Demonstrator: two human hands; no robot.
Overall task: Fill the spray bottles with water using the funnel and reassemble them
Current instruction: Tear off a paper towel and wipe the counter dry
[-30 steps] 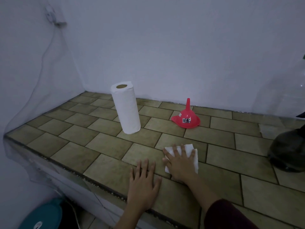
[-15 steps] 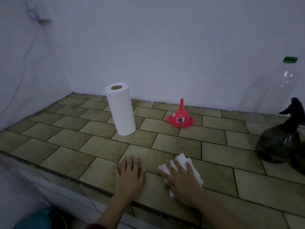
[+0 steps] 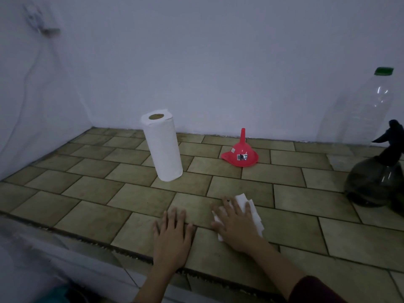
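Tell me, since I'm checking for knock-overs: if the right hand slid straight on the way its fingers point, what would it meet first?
Probably the red funnel; the right hand, flat on the paper towel, points roughly there, though depth is unclear.

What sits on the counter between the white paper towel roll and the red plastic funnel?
Nothing: the head view shows only bare tiled counter between the white paper towel roll and the red plastic funnel.

Since a second ago the right hand point(image 3: 237, 224), flat on the paper towel point(image 3: 249, 213), has slid it across the tabletop point(image 3: 87, 219) toward 3 o'clock, the sheet now skewed toward 1 o'clock, widening its gap from the left hand point(image 3: 172, 237).
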